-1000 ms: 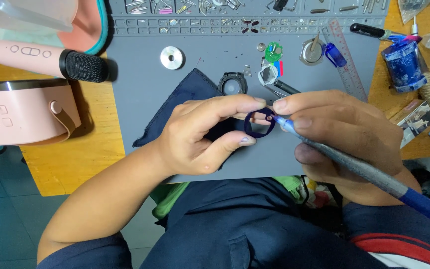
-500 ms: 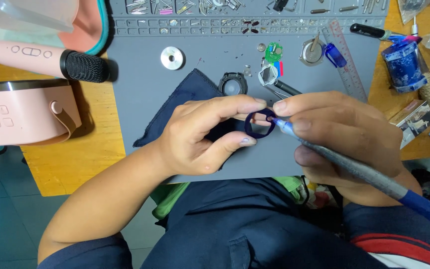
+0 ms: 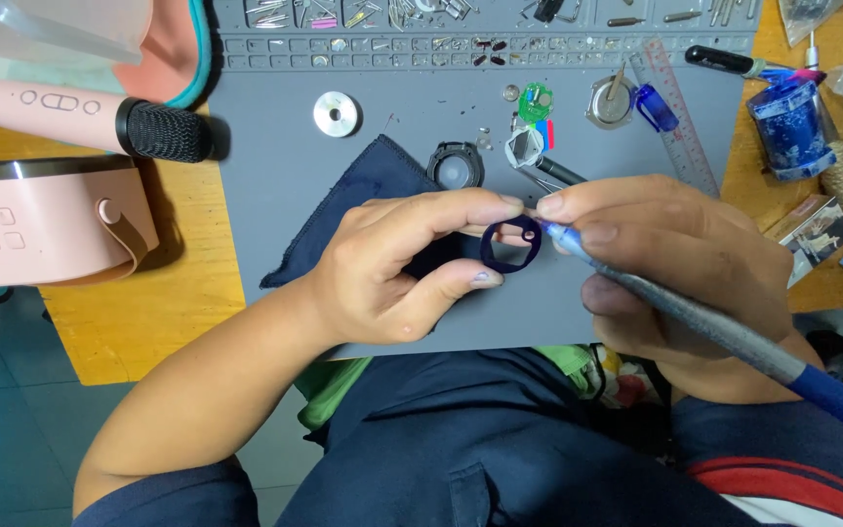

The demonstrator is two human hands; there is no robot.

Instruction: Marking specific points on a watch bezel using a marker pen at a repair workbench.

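Ring [image 3: 510, 246], dark blue with an angular outline, is up off the grey mat [image 3: 275, 176], pinched between the thumb and fingers of the left hand [image 3: 397, 263], right over the lap edge of the bench. The right hand [image 3: 675, 273] is wrapped tight around a long blue tool [image 3: 695, 317], and its tip sits right at the ring's upper right corner, where there's a small hole. Both hands are nearly touching, which is good: bracing one against the other should keep the tip from skating.

If I were doing this bit, I'd keep the ring's edge gripped, not its face, so the tool has room, and push lightly along the tool's axis. A slip could send the tip into the left fingertip.

The dark cloth [image 3: 363, 210] under the hands would catch a dropped part. The round case [image 3: 457, 166] and small bits [image 3: 529, 127] sit just beyond, clear of the work.
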